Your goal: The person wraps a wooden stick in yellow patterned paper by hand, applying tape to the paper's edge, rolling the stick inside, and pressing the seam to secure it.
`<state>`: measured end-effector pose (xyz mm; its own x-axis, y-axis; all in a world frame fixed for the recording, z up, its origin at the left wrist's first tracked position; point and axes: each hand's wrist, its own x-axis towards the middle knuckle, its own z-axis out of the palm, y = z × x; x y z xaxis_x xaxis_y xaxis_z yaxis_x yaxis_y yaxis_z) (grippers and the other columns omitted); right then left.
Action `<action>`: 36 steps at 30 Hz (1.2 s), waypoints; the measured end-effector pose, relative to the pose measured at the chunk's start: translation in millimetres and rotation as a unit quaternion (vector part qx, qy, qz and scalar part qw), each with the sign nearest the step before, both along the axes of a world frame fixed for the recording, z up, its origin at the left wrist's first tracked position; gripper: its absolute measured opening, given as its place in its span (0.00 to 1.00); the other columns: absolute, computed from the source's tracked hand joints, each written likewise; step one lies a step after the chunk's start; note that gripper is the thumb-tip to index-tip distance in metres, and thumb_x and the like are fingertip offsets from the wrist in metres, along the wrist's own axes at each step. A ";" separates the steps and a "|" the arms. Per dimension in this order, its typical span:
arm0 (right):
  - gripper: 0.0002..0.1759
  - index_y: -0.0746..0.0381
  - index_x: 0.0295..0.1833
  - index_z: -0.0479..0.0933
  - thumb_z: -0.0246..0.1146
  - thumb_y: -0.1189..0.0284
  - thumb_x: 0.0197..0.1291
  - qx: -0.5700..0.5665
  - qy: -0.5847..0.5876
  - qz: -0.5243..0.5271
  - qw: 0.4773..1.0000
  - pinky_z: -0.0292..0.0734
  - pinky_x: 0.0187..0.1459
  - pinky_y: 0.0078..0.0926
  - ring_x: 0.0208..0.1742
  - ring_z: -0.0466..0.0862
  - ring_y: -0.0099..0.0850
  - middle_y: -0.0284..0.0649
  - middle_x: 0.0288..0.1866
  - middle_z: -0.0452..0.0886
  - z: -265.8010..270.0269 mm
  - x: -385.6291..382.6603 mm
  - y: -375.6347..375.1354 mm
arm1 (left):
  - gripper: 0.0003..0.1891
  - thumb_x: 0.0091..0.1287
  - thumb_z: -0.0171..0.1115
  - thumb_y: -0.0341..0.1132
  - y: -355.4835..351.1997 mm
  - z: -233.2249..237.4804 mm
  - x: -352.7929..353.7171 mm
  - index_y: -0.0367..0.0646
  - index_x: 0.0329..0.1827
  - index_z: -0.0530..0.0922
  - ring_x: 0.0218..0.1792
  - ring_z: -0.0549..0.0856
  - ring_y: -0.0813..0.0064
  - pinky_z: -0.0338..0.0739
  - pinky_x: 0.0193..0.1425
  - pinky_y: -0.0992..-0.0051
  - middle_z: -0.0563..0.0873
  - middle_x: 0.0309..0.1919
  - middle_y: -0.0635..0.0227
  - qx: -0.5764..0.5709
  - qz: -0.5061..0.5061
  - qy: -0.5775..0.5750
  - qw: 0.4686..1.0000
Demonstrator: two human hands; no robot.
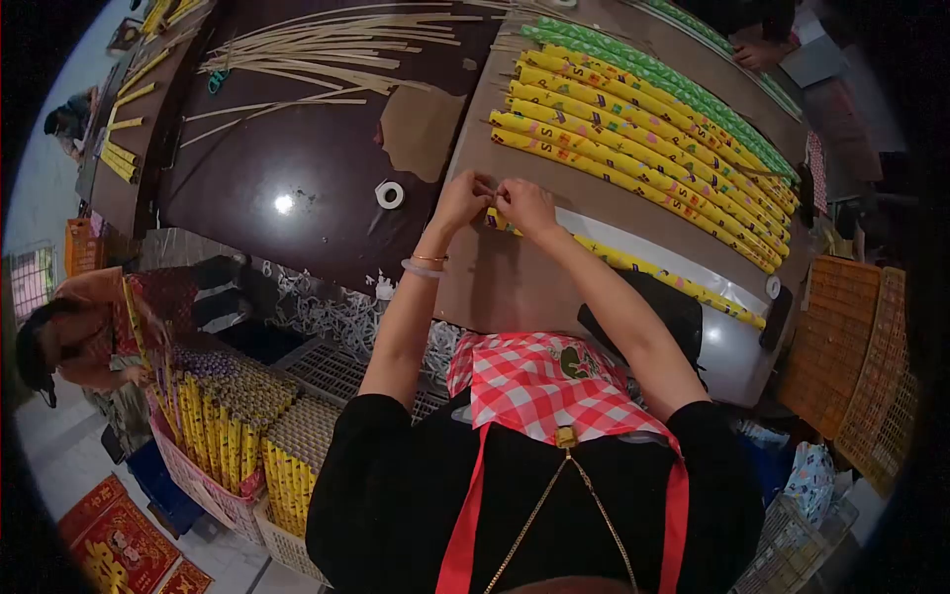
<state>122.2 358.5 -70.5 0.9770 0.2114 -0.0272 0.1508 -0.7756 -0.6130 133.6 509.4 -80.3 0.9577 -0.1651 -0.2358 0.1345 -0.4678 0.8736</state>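
My left hand [463, 201] and my right hand [526, 206] meet over the brown table, fingertips pinched close together. What they pinch is too small to make out. Just under my right hand is the left end of a yellow printed paper tube [633, 265], which runs right along a white strip [683, 259] and passes partly beneath my right forearm. Beyond my hands lies a row of yellow printed tubes [633, 148] with thin sticks poking from their left ends. Green patterned tubes [633, 61] lie behind that row.
A white tape roll [390, 195] and thin wooden strips [317, 54] lie on the dark table [267, 168]. At left, another person [89, 332] handles tubes above a pink basket [213, 505]. Orange crates [841, 346] stand right. Another person's hand [762, 51] is at the far right.
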 end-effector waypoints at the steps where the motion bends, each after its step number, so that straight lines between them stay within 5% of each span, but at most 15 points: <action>1: 0.07 0.57 0.32 0.76 0.59 0.66 0.48 -0.001 -0.003 0.001 1.000 0.75 0.36 0.37 0.36 0.80 0.39 0.37 0.33 0.80 -1.1 0.5 -0.4 | 0.15 0.49 0.64 0.25 -0.5 2.6 -0.5 0.32 0.41 0.74 0.33 0.84 0.73 0.77 0.36 0.77 0.83 0.29 0.62 0.005 -0.002 -0.004 1.000; 12: 0.09 0.57 0.31 0.76 0.59 0.63 0.49 0.029 0.031 -0.020 0.999 0.75 0.36 0.36 0.35 0.80 0.39 0.40 0.30 0.79 -5.3 1.0 1.3 | 0.16 0.50 0.63 0.24 -1.6 20.6 -1.9 0.29 0.42 0.73 0.34 0.84 0.69 0.77 0.37 0.77 0.83 0.32 0.57 -0.007 -0.011 0.039 0.999; 13: 0.09 0.57 0.31 0.76 0.59 0.63 0.49 0.039 0.017 -0.026 0.999 0.75 0.35 0.36 0.34 0.80 0.40 0.41 0.30 0.79 -11.4 1.7 1.0 | 0.15 0.49 0.64 0.26 -0.9 20.2 -0.3 0.30 0.40 0.75 0.34 0.84 0.67 0.77 0.38 0.75 0.83 0.32 0.57 0.079 -0.059 -0.031 0.995; 16: 0.08 0.57 0.29 0.75 0.58 0.64 0.48 0.032 0.002 -0.015 0.999 0.74 0.35 0.38 0.34 0.79 0.40 0.40 0.28 0.77 -13.4 0.6 0.4 | 0.15 0.49 0.65 0.28 5.0 -0.9 4.5 0.30 0.40 0.75 0.34 0.84 0.69 0.76 0.38 0.75 0.84 0.32 0.58 0.090 -0.106 -0.084 0.987; 19: 0.08 0.57 0.30 0.75 0.58 0.65 0.47 0.043 0.006 -0.024 0.999 0.74 0.37 0.39 0.36 0.79 0.40 0.40 0.30 0.78 -12.2 -2.0 1.9 | 0.18 0.51 0.64 0.28 8.4 -17.5 5.2 0.31 0.44 0.73 0.34 0.84 0.74 0.76 0.37 0.78 0.85 0.33 0.60 -0.014 -0.025 0.049 0.998; 21: 0.08 0.58 0.30 0.75 0.58 0.65 0.47 0.055 0.007 -0.045 0.997 0.75 0.37 0.39 0.37 0.79 0.41 0.41 0.31 0.78 -10.1 -3.8 3.4 | 0.17 0.51 0.64 0.28 -2.4 21.3 -3.0 0.31 0.43 0.73 0.33 0.83 0.76 0.76 0.37 0.79 0.85 0.31 0.61 0.020 -0.025 0.029 0.999; 25: 0.08 0.59 0.29 0.75 0.58 0.67 0.46 0.053 0.007 -0.039 0.998 0.75 0.38 0.40 0.36 0.79 0.42 0.43 0.31 0.79 -14.8 -2.3 5.3 | 0.15 0.53 0.63 0.26 2.7 6.4 3.9 0.31 0.43 0.74 0.35 0.82 0.75 0.75 0.38 0.78 0.84 0.34 0.60 0.036 -0.058 0.053 0.996; 29: 0.08 0.60 0.29 0.75 0.59 0.67 0.45 0.060 0.026 -0.043 0.997 0.75 0.39 0.40 0.38 0.79 0.42 0.44 0.32 0.79 -11.0 -1.3 6.3 | 0.11 0.52 0.62 0.27 -0.6 26.6 2.5 0.30 0.37 0.79 0.37 0.82 0.72 0.74 0.40 0.78 0.82 0.36 0.64 0.143 -0.143 -0.045 0.978; 30: 0.08 0.61 0.29 0.75 0.59 0.67 0.45 0.057 0.029 -0.032 0.997 0.74 0.39 0.40 0.38 0.79 0.43 0.44 0.32 0.79 -8.6 -1.5 4.8 | 0.17 0.50 0.64 0.28 5.4 7.4 5.0 0.30 0.43 0.74 0.34 0.84 0.75 0.76 0.38 0.79 0.85 0.32 0.60 0.059 -0.090 0.011 0.994; 36: 0.08 0.61 0.30 0.74 0.58 0.69 0.45 0.050 0.028 -0.025 0.998 0.74 0.40 0.40 0.38 0.78 0.44 0.45 0.33 0.78 -11.9 -2.8 8.1 | 0.18 0.51 0.63 0.27 13.6 -11.1 5.8 0.30 0.44 0.73 0.35 0.83 0.77 0.76 0.38 0.80 0.85 0.33 0.60 -0.008 -0.073 0.036 0.997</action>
<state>119.4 366.5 -82.5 0.9840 0.1663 -0.0640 0.0759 -0.7162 -0.6937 139.4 523.0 -91.4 0.9041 -0.3051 -0.2991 0.1286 -0.4732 0.8715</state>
